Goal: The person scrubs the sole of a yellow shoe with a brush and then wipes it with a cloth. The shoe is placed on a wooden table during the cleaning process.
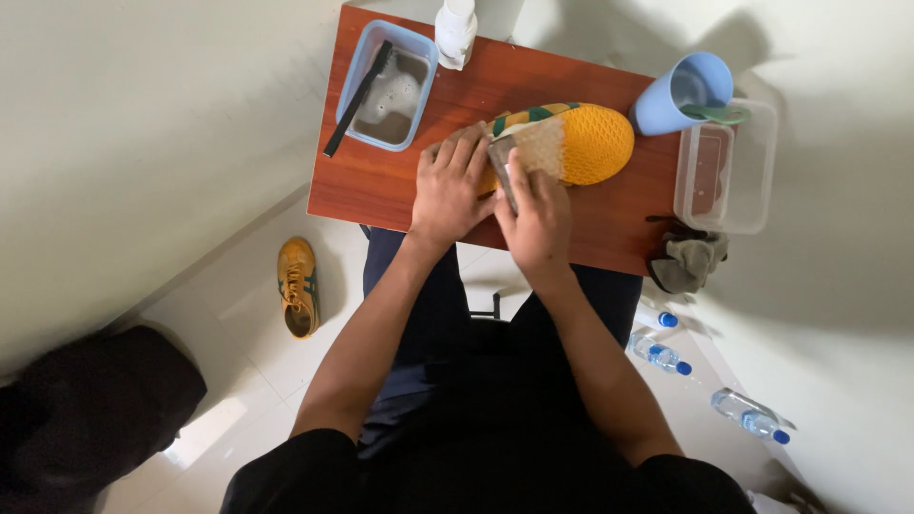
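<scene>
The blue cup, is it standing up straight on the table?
No, the blue cup lies tipped on its side, its open mouth resting against the clear plastic container.

One head-worn camera looks steeply down from above the person's shoulders, fairly near the small reddish-brown wooden table (381, 181) at frame centre, facing forward past it to the pale wall, white tiled floor (248, 314) showing left and right.

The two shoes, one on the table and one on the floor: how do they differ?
The shoe on the table lies sole-up under both hands; the shoe on the floor rests sole-down, laces showing, with no hand on it. Both are yellow with dark green stripes.
</scene>
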